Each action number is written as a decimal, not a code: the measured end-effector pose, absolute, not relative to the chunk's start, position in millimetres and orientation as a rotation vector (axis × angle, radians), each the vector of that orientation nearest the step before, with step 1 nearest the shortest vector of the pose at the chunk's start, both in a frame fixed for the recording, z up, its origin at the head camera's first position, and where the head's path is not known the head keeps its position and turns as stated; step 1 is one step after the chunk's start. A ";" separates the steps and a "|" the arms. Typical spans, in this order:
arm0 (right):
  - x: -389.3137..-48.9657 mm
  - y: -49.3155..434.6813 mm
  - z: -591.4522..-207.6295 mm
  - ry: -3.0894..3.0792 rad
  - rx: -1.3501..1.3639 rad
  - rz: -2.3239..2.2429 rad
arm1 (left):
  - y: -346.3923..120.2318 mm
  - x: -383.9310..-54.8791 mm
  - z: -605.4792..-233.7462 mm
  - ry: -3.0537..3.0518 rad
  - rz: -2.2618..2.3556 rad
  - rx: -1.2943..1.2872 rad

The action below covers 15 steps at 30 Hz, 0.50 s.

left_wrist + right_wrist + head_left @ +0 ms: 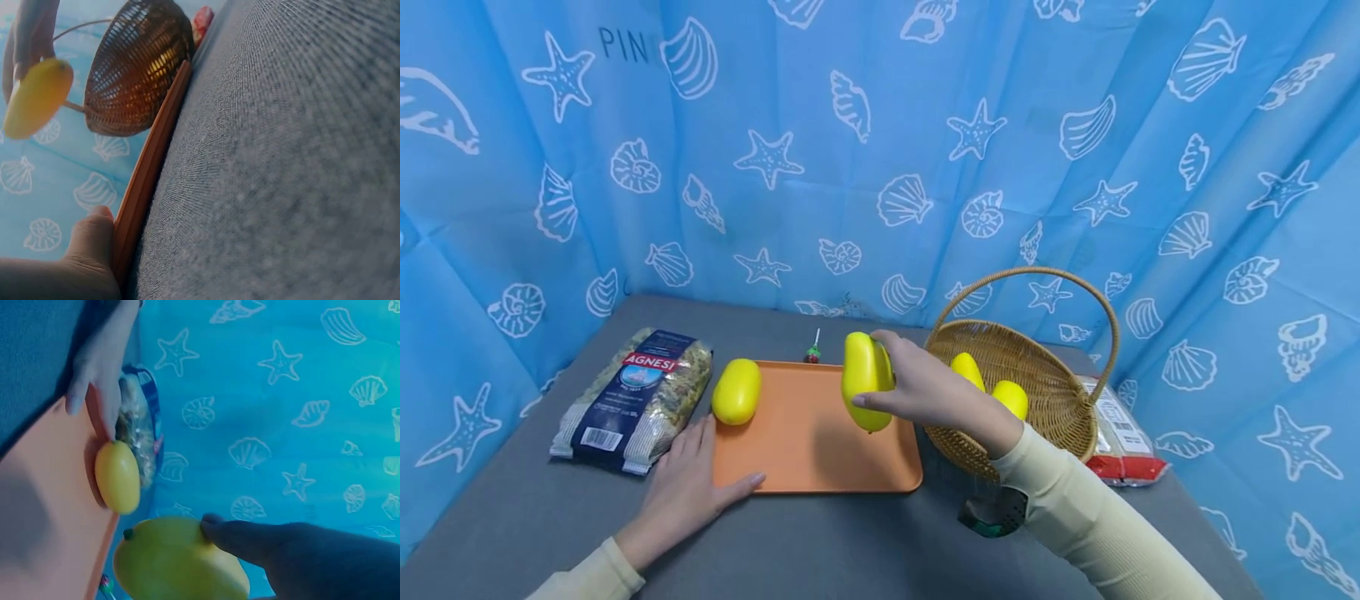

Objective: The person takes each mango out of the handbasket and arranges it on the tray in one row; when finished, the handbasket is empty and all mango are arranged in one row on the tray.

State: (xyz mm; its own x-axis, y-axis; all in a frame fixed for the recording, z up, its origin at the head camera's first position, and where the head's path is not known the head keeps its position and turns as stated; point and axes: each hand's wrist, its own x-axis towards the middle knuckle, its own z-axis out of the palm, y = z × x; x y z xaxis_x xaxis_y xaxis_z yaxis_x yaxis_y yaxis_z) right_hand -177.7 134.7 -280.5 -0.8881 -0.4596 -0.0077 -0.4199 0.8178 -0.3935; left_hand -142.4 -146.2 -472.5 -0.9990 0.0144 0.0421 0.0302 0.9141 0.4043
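My right hand (928,382) grips a yellow mango (863,379) above the right half of an orange tray (782,471), thumb on the near side. The right wrist view shows the green stem end of this mango (175,559). A second mango (737,392) lies at the tray's left end. My left hand (688,475) rests at the tray's near left corner, fingers extended along the left edge and thumb spread along the front. In the left wrist view, the thumb (92,234) touches the tray's rim. Two more mangoes (1010,398) show in a wicker basket (1052,400), partly hidden by my right arm.
An Agnesi pasta bag (643,392) lies left of the tray. Behind the tray is a small lollipop (813,352). A red-and-white bag (1123,442) lies behind the basket on the right. Some dark green object (992,510) is partly covered by my right sleeve. A blue curtain (865,167) hangs behind the table.
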 end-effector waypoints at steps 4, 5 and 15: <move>-188.1 118.8 -292.5 2.862 -0.669 -0.579 | -146.1 -142.8 -473.3 -3.021 -0.644 -0.061; -190.8 114.9 -295.5 2.848 -0.662 -0.578 | -146.3 -143.1 -473.2 -3.020 -0.648 -0.064; -221.7 79.3 -320.6 2.783 -0.588 -0.531 | -147.8 -143.8 -472.5 -3.060 -0.697 -0.052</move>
